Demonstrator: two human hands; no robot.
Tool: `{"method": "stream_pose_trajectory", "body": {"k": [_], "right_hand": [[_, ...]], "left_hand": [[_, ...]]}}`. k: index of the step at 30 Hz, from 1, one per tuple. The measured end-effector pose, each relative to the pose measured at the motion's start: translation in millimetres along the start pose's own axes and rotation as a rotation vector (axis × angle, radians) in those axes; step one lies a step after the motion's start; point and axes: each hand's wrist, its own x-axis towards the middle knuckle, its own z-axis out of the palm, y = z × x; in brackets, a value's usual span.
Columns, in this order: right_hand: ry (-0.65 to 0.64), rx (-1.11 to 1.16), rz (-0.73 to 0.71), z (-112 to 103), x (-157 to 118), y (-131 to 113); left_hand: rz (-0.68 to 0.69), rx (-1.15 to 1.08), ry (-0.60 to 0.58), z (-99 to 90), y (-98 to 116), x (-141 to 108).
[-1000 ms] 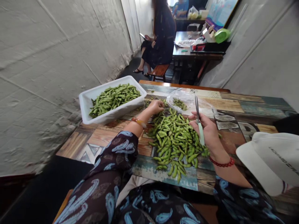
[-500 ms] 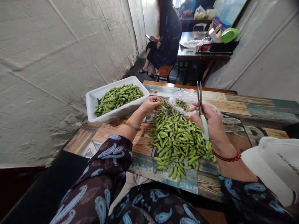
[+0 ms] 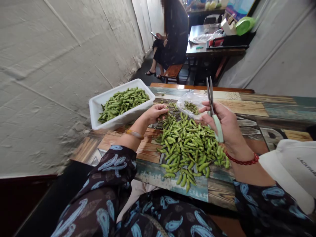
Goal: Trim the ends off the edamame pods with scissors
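My left hand (image 3: 156, 113) is closed in a pinch at the upper left edge of a heap of green soybean pods (image 3: 187, 148). Whatever lies between its fingertips is too small to make out. Over the right side of the heap, my right hand (image 3: 223, 123) holds scissors (image 3: 216, 127) with pale green handles. Their blades point up and away from me, slightly parted. Behind the heap, a clear plastic bag (image 3: 184, 98) has small dark green trimmings (image 3: 191, 107) on it. To the left stands a white tub (image 3: 118, 126) partly filled with more pods (image 3: 124, 101).
The patterned wooden table (image 3: 148, 171) extends to the right. White fabric with lettering (image 3: 291, 164) is beside my right forearm. A seated person (image 3: 175, 36) holds a phone beyond the table, near another table (image 3: 197, 31). A rough white wall (image 3: 44, 92) rises at left.
My left hand has shifted slightly left and toward me, staying pinched at the heap's edge. The scissors remain in my right hand. The whole view has tilted slightly.
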Motion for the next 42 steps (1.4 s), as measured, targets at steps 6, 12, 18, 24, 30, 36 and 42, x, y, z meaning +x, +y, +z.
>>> {"method": "stream_pose_trajectory", "body": {"k": [6,12,18,24,30,36,42], "right_hand": [[-0.023,0.017,-0.001,2,0,2],[0.016,0.04,0.02,2,6,15],[0.042,0.045,0.049,-5,9,19],[0.04,0.084,0.076,-2,9,22],[-0.003,0.1,0.113,5,7,30],[-0.031,0.076,0.128,4,6,38],[-0.033,0.072,0.114,5,5,34]], "left_hand": [[0.07,0.031,0.045,10.6,6,4],[0.172,-0.038,0.019,64.2,23,40],[0.144,-0.017,-0.06,113.7,36,66],[0.172,0.113,0.079,45.6,24,39],[0.261,0.724,0.296,-23.6,-20,1],[0.394,0.946,0.174,1.5,-39,8],[0.397,0.883,0.209,20.0,-32,-12]]}}
